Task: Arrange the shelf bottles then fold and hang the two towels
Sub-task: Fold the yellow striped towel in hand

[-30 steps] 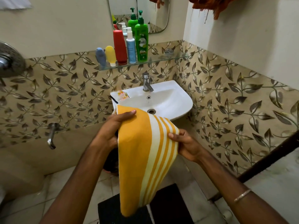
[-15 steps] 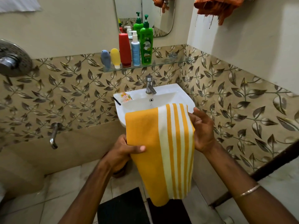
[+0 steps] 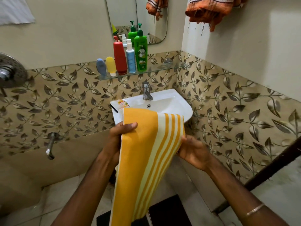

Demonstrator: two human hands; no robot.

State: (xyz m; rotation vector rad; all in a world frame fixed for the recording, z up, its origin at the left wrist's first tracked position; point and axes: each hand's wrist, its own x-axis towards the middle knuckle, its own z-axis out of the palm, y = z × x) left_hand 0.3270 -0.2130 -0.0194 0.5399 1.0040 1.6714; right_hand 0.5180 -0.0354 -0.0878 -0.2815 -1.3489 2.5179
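Now your left hand (image 3: 119, 137) pinches the soft, floppy yellow-and-cream striped cotton towel (image 3: 146, 159), your right hand (image 3: 193, 152) cupped against its edge; hold near corners.

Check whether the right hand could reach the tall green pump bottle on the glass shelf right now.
Probably not yet: the right hand is holding the yellow striped towel. The path over the white sink to the green pump bottle looks unobstructed.

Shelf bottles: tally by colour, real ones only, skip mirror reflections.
Green bottle: 1
Red bottle: 1
Light-blue spray bottle: 1
Yellow tube: 1
Grey-blue tube: 1
Total: 5, all on the glass shelf.
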